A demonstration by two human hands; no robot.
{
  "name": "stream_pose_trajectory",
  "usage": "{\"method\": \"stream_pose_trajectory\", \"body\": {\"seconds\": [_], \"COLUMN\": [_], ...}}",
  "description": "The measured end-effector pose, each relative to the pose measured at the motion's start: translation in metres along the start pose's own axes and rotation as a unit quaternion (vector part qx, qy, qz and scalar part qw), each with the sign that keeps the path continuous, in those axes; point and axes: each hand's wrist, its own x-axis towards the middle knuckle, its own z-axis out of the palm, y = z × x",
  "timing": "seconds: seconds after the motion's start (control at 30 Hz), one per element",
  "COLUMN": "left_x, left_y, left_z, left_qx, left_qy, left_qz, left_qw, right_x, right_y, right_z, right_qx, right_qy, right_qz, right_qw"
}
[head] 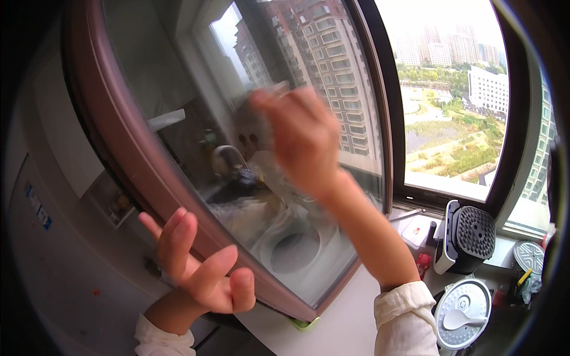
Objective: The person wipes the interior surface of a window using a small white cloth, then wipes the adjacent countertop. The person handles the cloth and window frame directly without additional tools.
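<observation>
A glass window sash [303,267] in a brown frame [133,147] stands swung inward before me. My right hand [305,138] is raised in front of the pane, its fingers curled and blurred by motion. Whether it holds something or touches the glass cannot be told. My left hand [200,262] is beside the lower left part of the frame, palm up, fingers apart, with nothing in it. A light green corner guard [305,324] covers the sash's bottom corner. The pane mirrors a faucet, a round basin-like shape and a tall building.
A white countertop [338,307] runs below the sash. To the right are a black perforated basket-like appliance part [476,231], a small red figure [423,262] and a rice cooker lid [463,298] bearing a white rice paddle [461,319]. A refrigerator-like grey panel [58,267] is at left.
</observation>
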Motion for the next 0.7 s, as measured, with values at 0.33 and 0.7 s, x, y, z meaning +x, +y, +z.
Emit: {"method": "stream_pose_trajectory", "body": {"seconds": [0.33,0.7], "left_x": [0.010,0.007], "left_y": [0.007,0.002], "left_z": [-0.009,0.007], "left_qx": [0.068,0.029], "left_qy": [-0.043,0.032], "left_qz": [0.023,0.025], "left_qw": [0.996,0.999], "right_x": [-0.050,-0.015], "right_y": [0.207,-0.088], "right_z": [-0.080,0.011], "right_qx": [-0.291,0.012], "right_qy": [0.040,-0.043], "right_qz": [0.248,-0.041], "right_qw": [0.923,0.998]}}
